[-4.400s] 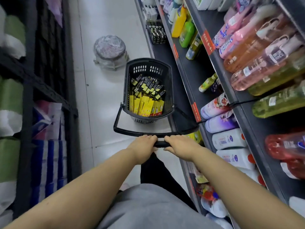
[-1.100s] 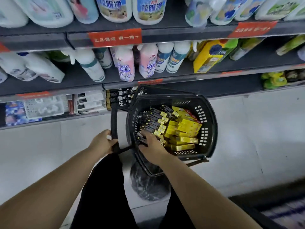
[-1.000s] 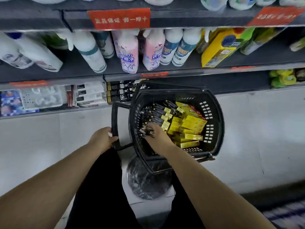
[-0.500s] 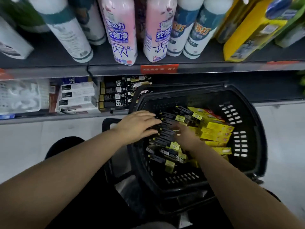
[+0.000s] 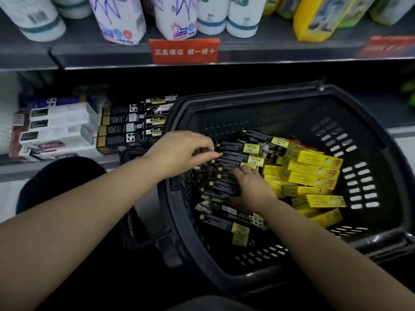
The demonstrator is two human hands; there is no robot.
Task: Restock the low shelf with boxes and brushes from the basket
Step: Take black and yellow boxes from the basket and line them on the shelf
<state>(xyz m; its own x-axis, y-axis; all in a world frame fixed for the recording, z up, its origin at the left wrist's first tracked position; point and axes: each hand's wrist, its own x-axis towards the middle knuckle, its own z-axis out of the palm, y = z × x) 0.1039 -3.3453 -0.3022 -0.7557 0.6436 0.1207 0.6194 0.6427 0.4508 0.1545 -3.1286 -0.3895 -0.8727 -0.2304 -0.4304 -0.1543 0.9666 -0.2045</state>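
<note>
Shelving [image 5: 89, 57] filled the shop aisle. I counted one basket [image 5: 336, 95] beside the low shelf [image 5: 67, 168], holding heaped yellow boxes [image 5: 312, 169] and black packs [image 5: 233, 154]; left hand [image 5: 179, 153] and right hand [image 5: 251, 187] fingers [image 5: 202, 142] clenched black packs.

Dim, soft focus; edges smeared, wide-angle bowing; under-shelf deep in shadow.

In the basket [image 5: 359, 135], brush packs [image 5: 233, 153] lie left of boxes [image 5: 310, 169]; the low shelf [image 5: 56, 168], far left, holds stacked packs [image 5: 125, 126] beneath bottles [image 5: 175, 16].
</note>
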